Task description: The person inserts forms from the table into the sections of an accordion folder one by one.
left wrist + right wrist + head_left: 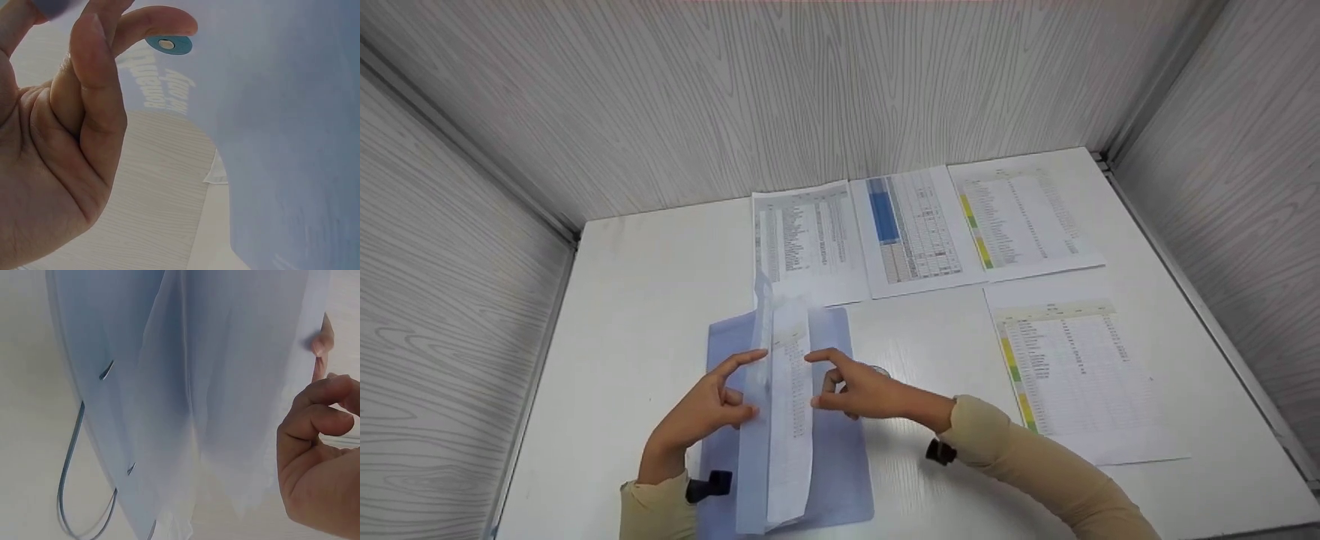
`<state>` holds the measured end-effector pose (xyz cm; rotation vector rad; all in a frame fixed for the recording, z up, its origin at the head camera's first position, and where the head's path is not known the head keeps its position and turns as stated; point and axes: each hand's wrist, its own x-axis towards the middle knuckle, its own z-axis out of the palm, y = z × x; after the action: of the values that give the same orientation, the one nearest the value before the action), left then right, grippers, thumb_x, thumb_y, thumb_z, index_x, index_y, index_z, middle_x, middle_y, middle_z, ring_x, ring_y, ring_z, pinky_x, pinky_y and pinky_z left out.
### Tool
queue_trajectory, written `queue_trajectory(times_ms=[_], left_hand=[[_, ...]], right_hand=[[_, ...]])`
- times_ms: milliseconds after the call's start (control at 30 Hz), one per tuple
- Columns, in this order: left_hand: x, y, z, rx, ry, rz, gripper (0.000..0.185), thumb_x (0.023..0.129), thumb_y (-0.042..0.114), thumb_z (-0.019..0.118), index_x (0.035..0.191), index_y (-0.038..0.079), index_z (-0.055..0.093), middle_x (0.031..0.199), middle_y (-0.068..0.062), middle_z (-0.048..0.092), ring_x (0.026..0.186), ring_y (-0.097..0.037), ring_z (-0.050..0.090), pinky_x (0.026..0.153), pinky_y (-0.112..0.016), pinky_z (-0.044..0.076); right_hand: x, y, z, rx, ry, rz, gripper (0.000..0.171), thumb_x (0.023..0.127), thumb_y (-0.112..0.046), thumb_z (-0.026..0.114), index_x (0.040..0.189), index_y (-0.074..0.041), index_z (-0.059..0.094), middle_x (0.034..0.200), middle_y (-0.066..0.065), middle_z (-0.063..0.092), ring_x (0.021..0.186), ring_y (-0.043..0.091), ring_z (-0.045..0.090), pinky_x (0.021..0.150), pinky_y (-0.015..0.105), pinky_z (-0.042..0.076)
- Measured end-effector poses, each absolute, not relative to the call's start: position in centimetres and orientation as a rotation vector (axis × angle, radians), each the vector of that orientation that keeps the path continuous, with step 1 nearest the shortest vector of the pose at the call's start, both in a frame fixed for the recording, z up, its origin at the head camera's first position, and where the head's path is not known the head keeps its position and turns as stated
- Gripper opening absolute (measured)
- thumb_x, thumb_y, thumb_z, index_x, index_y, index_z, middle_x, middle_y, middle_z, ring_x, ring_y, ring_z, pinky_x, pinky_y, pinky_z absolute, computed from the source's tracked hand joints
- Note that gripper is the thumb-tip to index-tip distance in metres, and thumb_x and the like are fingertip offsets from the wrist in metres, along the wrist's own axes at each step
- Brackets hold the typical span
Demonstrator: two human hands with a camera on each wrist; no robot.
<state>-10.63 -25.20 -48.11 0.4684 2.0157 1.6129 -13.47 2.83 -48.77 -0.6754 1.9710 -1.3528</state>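
A translucent blue plastic folder (pixel 836 450) lies on the white table (pixel 645 300). Its cover (pixel 751 457) stands raised on edge with a printed sheet (pixel 791 420) upright beside it. My left hand (pixel 735 390) pinches the raised cover from the left, forefinger high and thumb low. In the left wrist view the left hand (pixel 73 140) has its forefinger tip by the folder's round snap button (pixel 167 44). My right hand (pixel 829 382) pinches the sheet's right edge. In the right wrist view the right hand (pixel 320 455) has its thumb behind the sheet (pixel 253 382).
Three printed tables lie in a row along the back wall (pixel 806 240) (pixel 915 229) (pixel 1024 217). Another sheet (pixel 1069 375) lies at the right. Grey panel walls close in the table on three sides. A thin dark cord (pixel 67 484) loops off the folder.
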Motion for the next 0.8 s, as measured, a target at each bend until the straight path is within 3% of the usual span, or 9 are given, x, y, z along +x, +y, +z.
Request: queue_trajectory(times_ms=[300,500,600,800], left_hand=[[-10.6,-25.4,-48.1,0.473,2.006,1.634,0.077,0.086,-0.001,0.063,0.151,0.002,0.023,0.052,0.009,0.032,0.046,-0.003,0.029,0.048,-0.023,0.030],[-10.7,-25.3,-48.1,0.479,2.008,1.638,0.077,0.085,0.000,0.064,0.151,0.002,0.023,0.052,0.009,0.033,0.045,-0.003,0.029,0.047,-0.024,0.029],[-10.7,-25.3,-48.1,0.474,2.009,1.631,0.077,0.085,0.000,0.064,0.151,0.003,0.023,0.052,0.008,0.034,0.045,-0.003,0.029,0.047,-0.026,0.029],[-10.8,-25.4,-48.1,0.459,2.009,1.617,0.077,0.086,0.001,0.064,0.151,0.004,0.023,0.052,0.009,0.033,0.045,-0.003,0.030,0.049,-0.022,0.032]], right_hand=[[-15.6,8.5,-49.4,-0.806,2.057,-1.340,0.064,0.093,-0.029,0.063,0.148,-0.020,0.032,0.096,0.005,0.058,0.078,0.015,0.057,0.069,0.030,0.048],[-16.7,13.3,-50.5,-0.758,2.131,-1.360,0.067,0.092,-0.030,0.065,0.150,-0.025,0.031,0.114,0.017,0.056,0.096,0.022,0.059,0.089,0.044,0.045],[-17.0,15.6,-51.5,-0.711,2.154,-1.394,0.069,0.092,-0.027,0.065,0.151,-0.025,0.029,0.121,0.024,0.052,0.099,0.024,0.059,0.092,0.045,0.043],[-17.1,19.9,-52.7,-0.593,2.219,-1.407,0.074,0.091,-0.020,0.066,0.153,-0.020,0.025,0.128,0.024,0.047,0.104,0.027,0.058,0.089,0.039,0.046]])
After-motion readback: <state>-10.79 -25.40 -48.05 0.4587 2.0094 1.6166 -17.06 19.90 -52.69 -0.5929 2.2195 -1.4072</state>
